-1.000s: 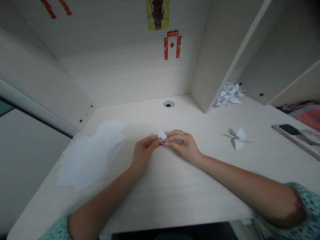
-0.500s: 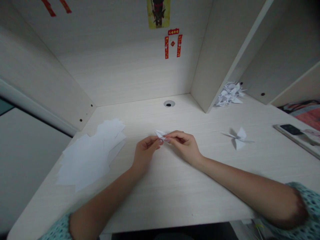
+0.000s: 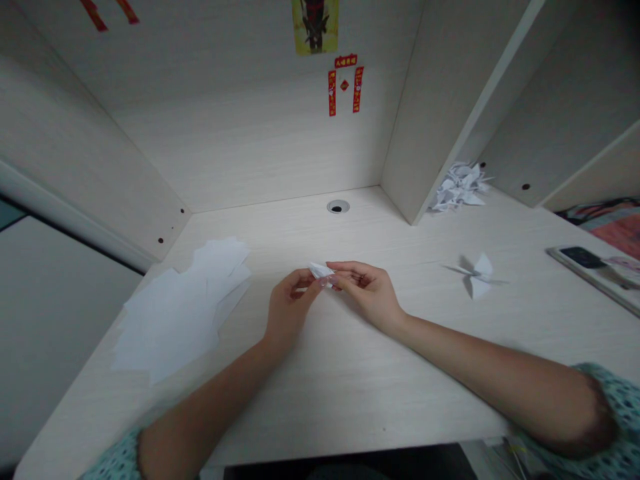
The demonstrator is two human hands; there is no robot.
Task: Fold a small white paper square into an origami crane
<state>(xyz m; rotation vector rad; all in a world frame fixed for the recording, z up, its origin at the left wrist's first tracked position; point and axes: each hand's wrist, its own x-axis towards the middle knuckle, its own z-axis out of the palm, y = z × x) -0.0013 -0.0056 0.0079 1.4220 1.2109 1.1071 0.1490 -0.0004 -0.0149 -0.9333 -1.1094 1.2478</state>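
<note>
A small piece of folded white paper (image 3: 320,270) is pinched between my two hands above the middle of the desk. My left hand (image 3: 291,300) grips its left side, thumb and fingers pressed together. From the right, my right hand (image 3: 369,288) holds the other side with thumb and index finger. The fingertips hide the paper's lower part. To the right lies a folded paper crane (image 3: 480,277) with its wings spread. A loose stack of white paper sheets (image 3: 180,313) spreads out to the left of my left hand.
Several folded white paper pieces (image 3: 460,187) are heaped behind the upright divider (image 3: 420,133). A phone (image 3: 590,263) lies near the right edge, with reddish fabric (image 3: 620,230) behind it. A round cable hole (image 3: 338,207) sits at the back of the desk (image 3: 310,407).
My fingers have shifted slightly on the folded paper, and the thumbs are now closer together along its lower edge. The paper has turned a little. Other things stay in place.
</note>
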